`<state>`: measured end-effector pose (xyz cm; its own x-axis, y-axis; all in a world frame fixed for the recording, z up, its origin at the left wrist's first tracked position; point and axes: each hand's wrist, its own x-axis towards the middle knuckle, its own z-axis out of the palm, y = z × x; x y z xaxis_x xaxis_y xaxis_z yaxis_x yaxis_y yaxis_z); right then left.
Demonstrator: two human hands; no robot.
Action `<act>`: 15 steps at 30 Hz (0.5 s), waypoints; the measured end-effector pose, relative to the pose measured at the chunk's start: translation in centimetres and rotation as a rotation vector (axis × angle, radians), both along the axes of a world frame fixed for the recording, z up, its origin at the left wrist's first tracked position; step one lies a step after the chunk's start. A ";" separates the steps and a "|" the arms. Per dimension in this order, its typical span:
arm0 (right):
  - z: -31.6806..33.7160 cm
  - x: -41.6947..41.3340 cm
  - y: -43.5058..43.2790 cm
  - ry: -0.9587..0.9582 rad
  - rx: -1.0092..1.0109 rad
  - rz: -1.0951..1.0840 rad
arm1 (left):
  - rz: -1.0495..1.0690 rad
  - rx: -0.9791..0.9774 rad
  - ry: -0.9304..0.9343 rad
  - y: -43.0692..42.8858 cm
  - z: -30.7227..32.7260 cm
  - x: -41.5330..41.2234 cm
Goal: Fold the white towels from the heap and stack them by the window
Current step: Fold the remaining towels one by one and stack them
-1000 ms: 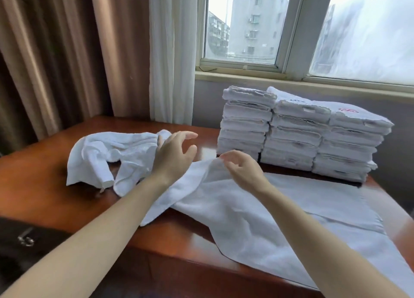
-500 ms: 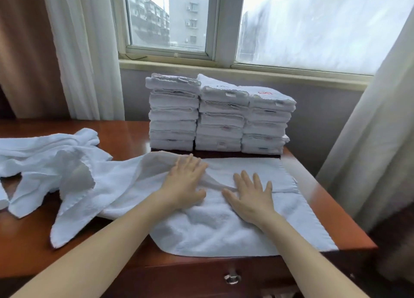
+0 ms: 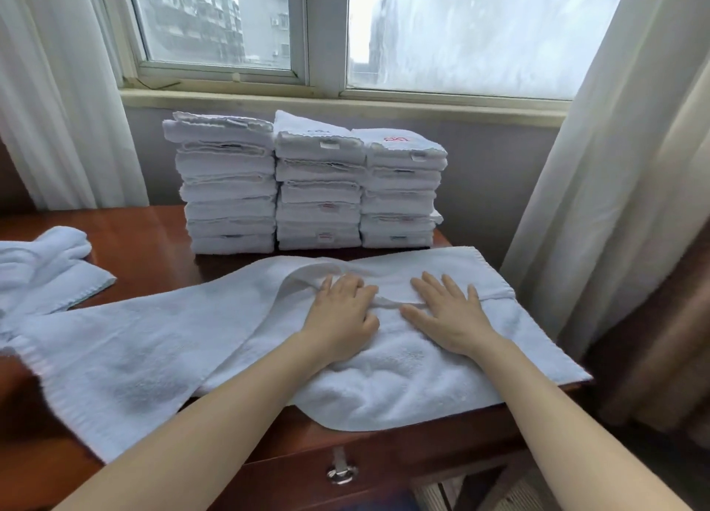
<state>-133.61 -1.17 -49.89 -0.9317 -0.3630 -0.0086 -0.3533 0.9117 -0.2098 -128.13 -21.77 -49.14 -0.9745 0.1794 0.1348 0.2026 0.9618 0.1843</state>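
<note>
On the wooden table (image 3: pixel 146 233) under the window (image 3: pixel 461 30), presses left hand (image 3: pixel 340 310) and right hand (image 3: pixel 449 314) flat, fingers straight, gripping nothing, onto the towel (image 3: pixel 146 349), now spread smoother than moments ago in front of the stacks (image 3: pixel 315 187), heap (image 3: pixel 42 268) at left, likely ready for its first fold.

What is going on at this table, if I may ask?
A person is busy folding. The left hand and right hand press flat on a spread towel on the wooden table, either side of a crease. Three stacks of folded towels stand behind it below the window; the unfolded heap lies at the left.
</note>
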 end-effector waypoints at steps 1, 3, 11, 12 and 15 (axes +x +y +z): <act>0.0 -0.2 0.6 -0.001 -0.007 -0.002 | -0.006 0.013 -0.006 0.5 0.0 -0.1; 0.0 -0.5 1.5 -0.004 -0.016 -0.005 | -0.029 0.033 -0.028 1.1 0.3 -0.3; 1.5 0.8 -1.5 0.015 -0.238 0.009 | -0.066 0.247 0.018 -3.2 2.5 2.7; 1.9 1.4 -3.0 0.057 -0.304 0.079 | -0.048 0.257 0.057 -4.4 2.8 3.4; 3.2 3.5 -8.3 0.142 -0.429 0.328 | 0.029 0.299 0.176 -8.0 3.8 5.7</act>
<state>-130.09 -9.50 -46.70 -0.7507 -0.5773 0.3211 -0.6559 0.5929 -0.4673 -122.42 -29.73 -45.34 -0.9360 0.0788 0.3431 0.2291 0.8765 0.4235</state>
